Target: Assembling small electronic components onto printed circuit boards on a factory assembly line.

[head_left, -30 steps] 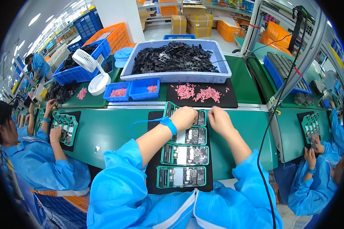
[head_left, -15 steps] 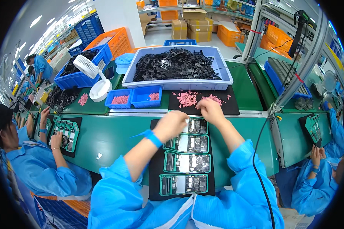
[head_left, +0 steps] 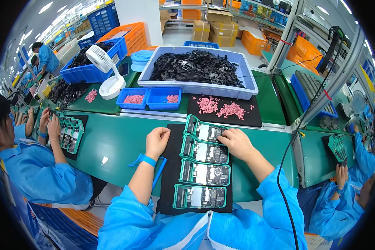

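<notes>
Several opened phones in green frames stand in a column on a black mat (head_left: 167, 183), their circuit boards showing. My right hand (head_left: 241, 145) reaches in from the right, fingertips pressed together at the right edge of the farthest phone (head_left: 207, 131). Anything in that pinch is too small to make out. My left hand (head_left: 156, 142) hovers by the mat's far left corner with thumb and fingers pinched, and whatever they hold is hidden. A blue wrist strap (head_left: 147, 160) circles my left wrist. Beyond the phones, small pink pieces (head_left: 231, 111) lie in two heaps on a black pad (head_left: 254, 119).
A large pale blue bin (head_left: 200, 90) of black plastic parts stands at the back. Two small blue trays (head_left: 164, 106) with pink pieces and a white fan (head_left: 111, 86) are left of the pad. A black cable (head_left: 284, 166) hangs at right. Co-workers sit on both sides.
My left hand has drawn back leftward from the farthest phone. The right hand has come nearer, from the pink pieces to that phone's right edge.
</notes>
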Motion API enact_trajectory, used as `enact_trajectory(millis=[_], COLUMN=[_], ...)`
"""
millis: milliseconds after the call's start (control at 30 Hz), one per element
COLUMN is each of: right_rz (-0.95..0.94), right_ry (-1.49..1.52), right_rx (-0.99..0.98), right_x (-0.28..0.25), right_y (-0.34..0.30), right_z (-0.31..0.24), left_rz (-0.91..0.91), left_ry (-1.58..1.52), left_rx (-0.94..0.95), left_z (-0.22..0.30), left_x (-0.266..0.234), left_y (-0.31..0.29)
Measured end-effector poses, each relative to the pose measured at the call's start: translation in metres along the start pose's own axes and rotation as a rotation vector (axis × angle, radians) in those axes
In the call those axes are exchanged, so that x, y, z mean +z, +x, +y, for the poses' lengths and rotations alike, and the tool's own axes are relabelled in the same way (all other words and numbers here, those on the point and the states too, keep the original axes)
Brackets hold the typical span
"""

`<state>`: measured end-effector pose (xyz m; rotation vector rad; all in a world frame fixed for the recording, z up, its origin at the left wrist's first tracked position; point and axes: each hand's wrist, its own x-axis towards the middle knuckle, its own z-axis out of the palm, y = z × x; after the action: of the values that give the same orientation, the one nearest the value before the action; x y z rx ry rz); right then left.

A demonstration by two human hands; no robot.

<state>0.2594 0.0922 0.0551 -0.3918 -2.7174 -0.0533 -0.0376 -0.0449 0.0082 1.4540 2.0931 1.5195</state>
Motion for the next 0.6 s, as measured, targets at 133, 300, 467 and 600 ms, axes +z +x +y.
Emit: enact_trajectory(millis=[133,300,467,600], right_rz=[0.016,-0.033,0.096,-0.027], right_ry=[0.021,0.012,0.287,0.272], right_rx=[0.007,0.003,0.213,0.247], right_x=[-0.004,-0.010,-0.003,0.000], right_y=[-0.002,0.002,0.010,0.023], right_z=[-0.006,-0.007,-0.007,-0.002], left_rz=[0.003,-0.015,-0.032,-0.043], left_ry=[0.009,0.012,0.004,-0.012], left_rx=[0.019,0.035,0.017,0.023], left_z=[0.001,0.006,0.004,0.004], left_x=[0.000,-0.004,-0.004,-0.006], left_y=[-0.002,-0.004,-0.003,-0.001])
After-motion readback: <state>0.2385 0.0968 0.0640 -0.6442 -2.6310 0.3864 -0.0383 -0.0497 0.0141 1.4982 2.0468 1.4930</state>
